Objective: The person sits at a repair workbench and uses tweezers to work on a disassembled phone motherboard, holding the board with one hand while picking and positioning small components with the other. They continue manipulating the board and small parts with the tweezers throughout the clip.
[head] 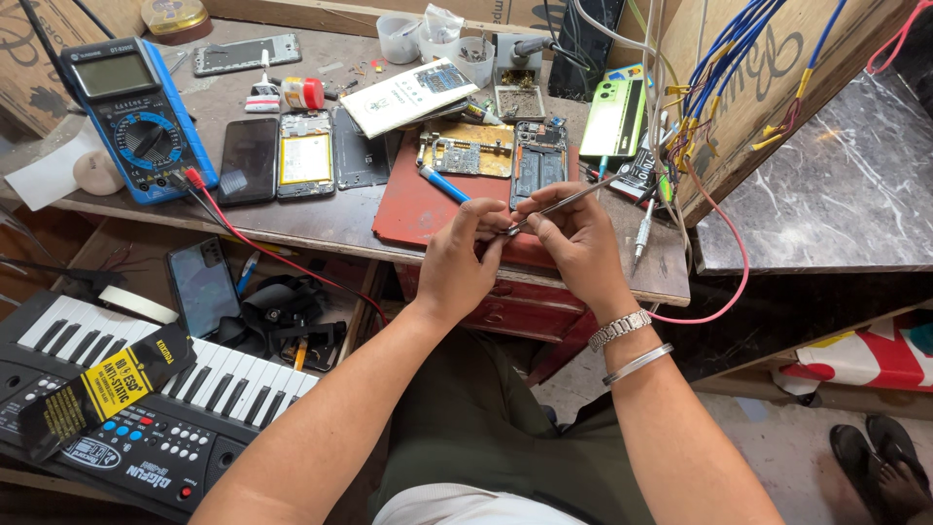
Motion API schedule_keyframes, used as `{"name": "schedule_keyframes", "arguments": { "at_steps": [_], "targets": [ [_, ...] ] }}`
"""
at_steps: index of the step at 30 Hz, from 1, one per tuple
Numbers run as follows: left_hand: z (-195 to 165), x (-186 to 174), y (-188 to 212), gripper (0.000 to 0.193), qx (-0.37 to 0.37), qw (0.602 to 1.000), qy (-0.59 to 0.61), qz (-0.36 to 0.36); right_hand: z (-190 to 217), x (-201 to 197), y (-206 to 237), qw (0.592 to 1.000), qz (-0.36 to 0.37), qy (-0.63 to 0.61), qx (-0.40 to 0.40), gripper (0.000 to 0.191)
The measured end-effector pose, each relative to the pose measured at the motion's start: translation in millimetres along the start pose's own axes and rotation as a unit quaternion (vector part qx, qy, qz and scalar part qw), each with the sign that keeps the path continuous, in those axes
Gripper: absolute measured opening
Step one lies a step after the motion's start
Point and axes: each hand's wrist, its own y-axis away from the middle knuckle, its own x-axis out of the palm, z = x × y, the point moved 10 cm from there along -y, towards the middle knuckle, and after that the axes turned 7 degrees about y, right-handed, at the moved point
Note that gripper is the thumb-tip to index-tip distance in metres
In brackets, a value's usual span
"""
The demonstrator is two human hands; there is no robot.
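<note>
My right hand grips thin metal tweezers whose handle slants up to the right. The tweezer tips meet my left hand, whose fingers are pinched together on something too small to make out. Both hands hover over the front edge of a red mat on the workbench. Just beyond them an opened phone lies with its inner parts showing, beside a circuit board held in a gold-coloured jig. A blue-handled tool rests on the mat near my left hand.
A blue multimeter with red and black leads stands at the left, beside several dismantled phones. A green phone back and hanging wires fill the right. An electronic keyboard sits lower left. Sandalled feet show at bottom right.
</note>
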Motion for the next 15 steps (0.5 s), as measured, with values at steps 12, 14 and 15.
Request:
{"name": "schedule_keyframes", "arguments": {
  "at_steps": [12, 14, 15],
  "targets": [
    [1.3, -1.6, -0.1, 0.044, -0.006, 1.0, 0.026, 0.003, -0.2, -0.3, -1.4, 1.0, -0.007, -0.022, -0.008, 0.018],
    [-1.7, -4.0, 0.4, 0.043, 0.004, 1.0, -0.003, -0.008, -1.5, -0.2, -1.7, 1.0, -0.01, -0.026, -0.003, 0.017],
    [-3.3, -5.1, 0.5, 0.043, 0.009, 1.0, -0.018, -0.014, -1.4, -0.5, -1.5, 1.0, -0.012, -0.027, -0.001, 0.017]
  ]
}}
